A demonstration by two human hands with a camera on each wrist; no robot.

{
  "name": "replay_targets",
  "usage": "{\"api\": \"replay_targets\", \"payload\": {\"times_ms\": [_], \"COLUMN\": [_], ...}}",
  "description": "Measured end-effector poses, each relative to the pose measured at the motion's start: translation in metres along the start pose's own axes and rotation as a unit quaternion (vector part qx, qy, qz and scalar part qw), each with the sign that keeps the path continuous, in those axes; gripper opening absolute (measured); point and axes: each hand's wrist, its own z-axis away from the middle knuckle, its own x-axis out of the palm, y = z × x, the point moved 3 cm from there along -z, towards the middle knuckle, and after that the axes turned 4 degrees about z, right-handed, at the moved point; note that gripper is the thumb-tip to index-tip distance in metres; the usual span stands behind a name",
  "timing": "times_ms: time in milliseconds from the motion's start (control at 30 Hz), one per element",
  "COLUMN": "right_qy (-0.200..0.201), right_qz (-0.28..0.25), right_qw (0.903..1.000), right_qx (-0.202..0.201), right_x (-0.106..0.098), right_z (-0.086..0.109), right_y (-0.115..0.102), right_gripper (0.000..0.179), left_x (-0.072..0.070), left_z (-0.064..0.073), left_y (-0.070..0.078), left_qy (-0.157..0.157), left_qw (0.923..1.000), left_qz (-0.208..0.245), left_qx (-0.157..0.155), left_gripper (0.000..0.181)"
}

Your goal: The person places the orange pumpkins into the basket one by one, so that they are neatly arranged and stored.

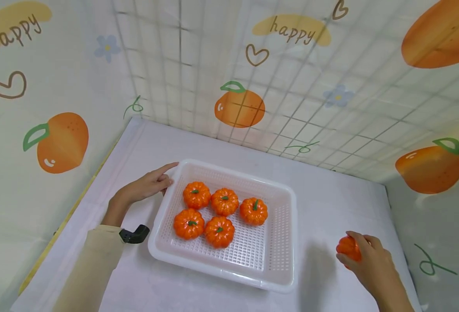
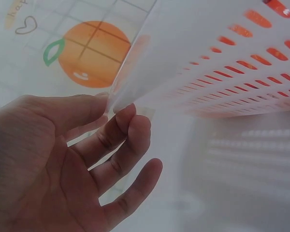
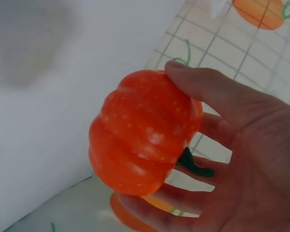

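A white plastic basket (image 1: pixel 278 238) with perforated walls stands on the table. Inside it, toward the left and back, sit several small orange toy pumpkins (image 1: pixel 224 201) with green stems. My left hand (image 1: pixel 147 184) is at the basket's left rim, one finger stretched to the far left corner. The left wrist view shows loosely bent fingers (image 2: pixel 113 164) touching the basket's outer edge. To the right of the basket, my right hand (image 1: pixel 375 255) grips another toy pumpkin (image 3: pixel 142 133) between thumb and fingers. Its green stem points toward the palm.
The white table (image 1: pixel 198 143) ends at a back wall (image 1: pixel 292 91) covered with printed cloth, with cloth sides at left and right. Between the basket and my right hand lies a dark shadow (image 1: pixel 317 273). A black device (image 1: pixel 134 234) is on my left wrist.
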Motion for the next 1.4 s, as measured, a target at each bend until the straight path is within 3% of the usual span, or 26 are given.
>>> {"api": "replay_targets", "payload": {"times_ms": [200, 367, 700, 1133, 1400], "right_qy": [0.028, 0.048, 0.048, 0.037, 0.02], "right_qz": [-0.005, -0.01, -0.005, -0.004, -0.004], "right_qw": [0.9995, 0.9973, 0.993, 0.9828, 0.9716], "right_qx": [-0.014, -0.055, -0.108, -0.181, -0.236], "right_x": [-0.006, -0.015, -0.025, -0.017, 0.001], "right_z": [-0.003, -0.004, -0.011, -0.015, -0.02], "right_y": [-0.023, -0.049, -0.097, -0.155, -0.181], "right_gripper": [0.061, 0.06, 0.061, 0.065, 0.068], "left_x": [-0.001, 0.0, 0.0, -0.001, -0.001], "left_z": [0.001, 0.001, 0.0, 0.001, 0.0], "left_y": [0.0, 0.001, -0.002, -0.004, 0.0], "left_qy": [-0.004, -0.006, -0.004, -0.006, -0.007], "left_qw": [1.0, 0.9999, 0.9999, 0.9998, 0.9998], "left_qz": [-0.003, -0.001, -0.004, -0.003, -0.003], "left_qx": [0.008, 0.011, 0.009, 0.016, 0.019], "left_gripper": [0.059, 0.059, 0.059, 0.059, 0.059]}}
